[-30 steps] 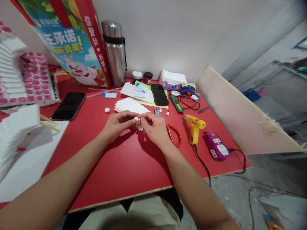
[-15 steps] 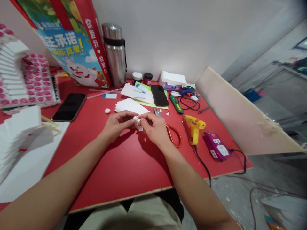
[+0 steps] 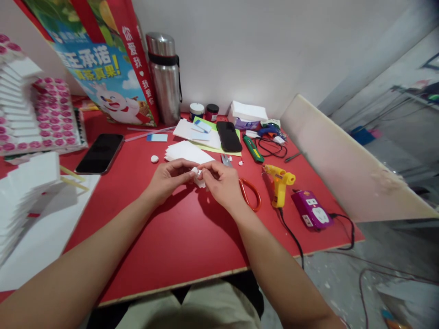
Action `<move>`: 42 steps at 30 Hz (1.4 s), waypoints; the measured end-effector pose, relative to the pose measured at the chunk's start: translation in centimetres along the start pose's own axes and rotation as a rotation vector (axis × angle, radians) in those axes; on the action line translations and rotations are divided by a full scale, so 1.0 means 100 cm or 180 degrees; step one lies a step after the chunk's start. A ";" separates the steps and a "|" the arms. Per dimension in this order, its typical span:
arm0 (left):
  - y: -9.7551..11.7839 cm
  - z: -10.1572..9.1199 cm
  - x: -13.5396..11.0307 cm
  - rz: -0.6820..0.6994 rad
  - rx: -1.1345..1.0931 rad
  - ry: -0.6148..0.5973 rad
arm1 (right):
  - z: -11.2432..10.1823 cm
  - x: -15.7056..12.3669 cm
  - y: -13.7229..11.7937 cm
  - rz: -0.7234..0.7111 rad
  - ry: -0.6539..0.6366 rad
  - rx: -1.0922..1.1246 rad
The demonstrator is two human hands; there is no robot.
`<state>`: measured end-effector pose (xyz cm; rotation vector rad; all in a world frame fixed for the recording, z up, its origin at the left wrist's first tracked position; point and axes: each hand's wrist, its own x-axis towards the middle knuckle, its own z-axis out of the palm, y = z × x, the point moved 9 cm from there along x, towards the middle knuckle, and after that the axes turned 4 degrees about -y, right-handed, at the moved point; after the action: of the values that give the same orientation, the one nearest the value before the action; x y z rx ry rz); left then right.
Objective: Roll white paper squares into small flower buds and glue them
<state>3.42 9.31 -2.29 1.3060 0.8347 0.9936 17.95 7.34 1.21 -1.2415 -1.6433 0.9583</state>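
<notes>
Between the fingertips of both hands is a small crumpled white piece (image 3: pixel 195 171), perhaps paper; the fingers partly cover it. My left hand (image 3: pixel 168 179) pinches it from the left, thumb and forefinger closed. My right hand (image 3: pixel 219 182) pinches it from the right. Just behind the hands lies a stack of white paper sheets (image 3: pixel 187 151). Red-handled scissors (image 3: pixel 251 194) rest by my right hand, their blades partly hidden behind it. A small white round lump (image 3: pixel 154 159) sits on the red table (image 3: pixel 171 246) to the left of the stack.
At right are a yellow glue gun (image 3: pixel 279 180), a purple power strip (image 3: pixel 312 210) and a green cutter (image 3: pixel 253 148). Two phones, one a black phone (image 3: pixel 99 154), lie farther back. A steel flask (image 3: pixel 165 82) stands by a printed bag (image 3: pixel 103 68). White folded-board structures (image 3: pixel 30 192) occupy the left.
Both hands stay in nearly the same place, still pinching the white piece. The view has shifted very slightly.
</notes>
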 end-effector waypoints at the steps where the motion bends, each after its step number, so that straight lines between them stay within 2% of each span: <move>1: 0.000 0.000 0.000 0.0001 -0.0003 -0.0007 | 0.000 0.000 0.001 0.0006 -0.0006 -0.0003; 10: -0.004 -0.004 0.001 -0.0001 -0.0112 0.0106 | -0.001 0.002 0.003 0.0010 0.0029 -0.0017; 24: 0.006 -0.012 -0.007 -0.0009 0.0015 0.0257 | 0.001 0.000 -0.006 -0.0032 0.0027 -0.0074; 35: 0.007 -0.012 -0.007 0.0003 0.0137 0.0274 | -0.002 0.000 -0.005 0.0018 0.0059 -0.0077; 42: 0.009 -0.008 -0.005 0.0106 0.0283 0.0113 | -0.002 0.000 -0.003 0.0001 0.0069 -0.0050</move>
<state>2.44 9.17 -1.46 1.3854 0.8955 1.0183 18.01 7.28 1.54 -1.2587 -1.6367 0.9307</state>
